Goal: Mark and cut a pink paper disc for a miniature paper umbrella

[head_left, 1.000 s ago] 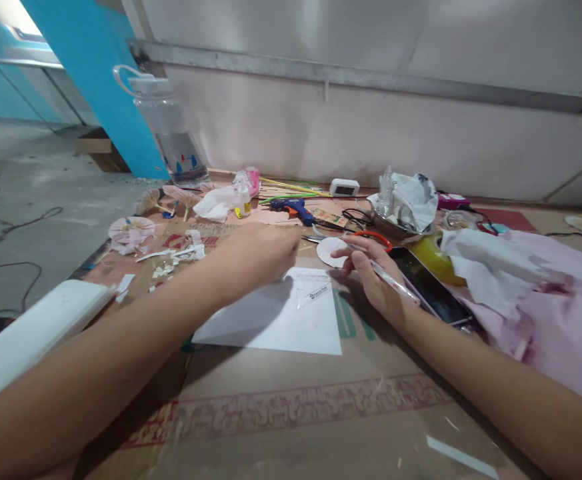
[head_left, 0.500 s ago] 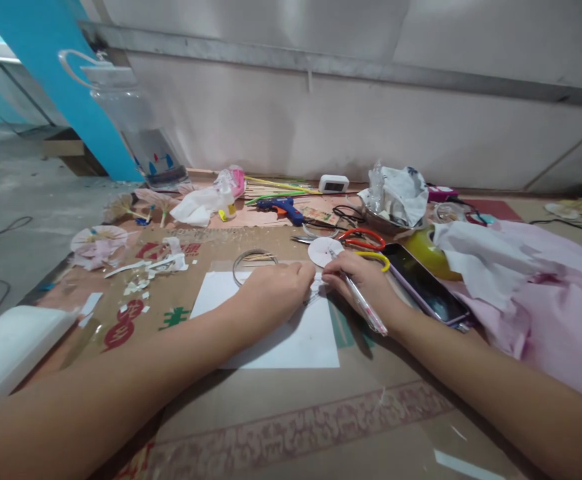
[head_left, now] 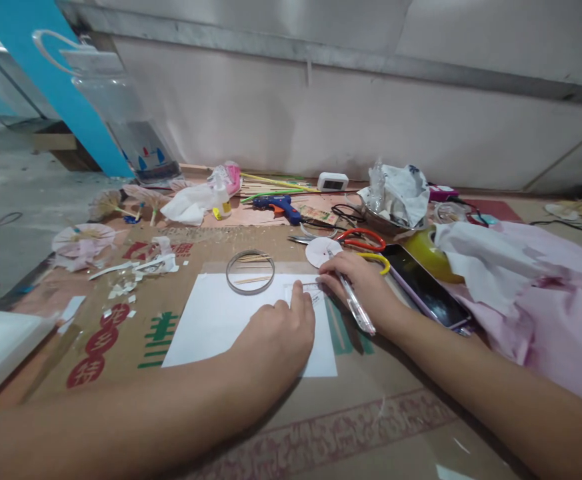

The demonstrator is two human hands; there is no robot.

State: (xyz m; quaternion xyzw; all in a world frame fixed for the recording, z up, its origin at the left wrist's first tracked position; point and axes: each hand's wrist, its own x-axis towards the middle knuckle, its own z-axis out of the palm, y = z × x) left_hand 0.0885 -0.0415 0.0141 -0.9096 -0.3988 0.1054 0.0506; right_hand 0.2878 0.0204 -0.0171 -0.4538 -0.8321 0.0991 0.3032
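Note:
My left hand [head_left: 281, 333] lies on the white paper [head_left: 211, 320], index finger stretched forward and the other fingers curled, with nothing seen in it. Beneath its fingertip is a clear ruler-like strip [head_left: 303, 287]. In my right hand [head_left: 361, 287] is a clear pen [head_left: 358, 310], slanting back towards me; the fingers rest at the strip's right end. A white paper disc [head_left: 322, 253] touches the area just beyond these fingers. A metal ring [head_left: 227, 272] stands around thin sticks at the paper's far edge.
Orange-handled scissors [head_left: 363, 239], yellow handles [head_left: 377, 261] and a phone [head_left: 423, 283] lie right. A blue glue gun [head_left: 283, 208] and a white timer [head_left: 333, 181] are behind. Paper scraps [head_left: 158, 263] lie left, pink cloth [head_left: 545, 300] far right, a large bottle [head_left: 141, 143] back left.
My left hand has drawn back towards me from beside my right hand, and its index finger now points forward. The ring and strip show more fully. The view has shifted slightly.

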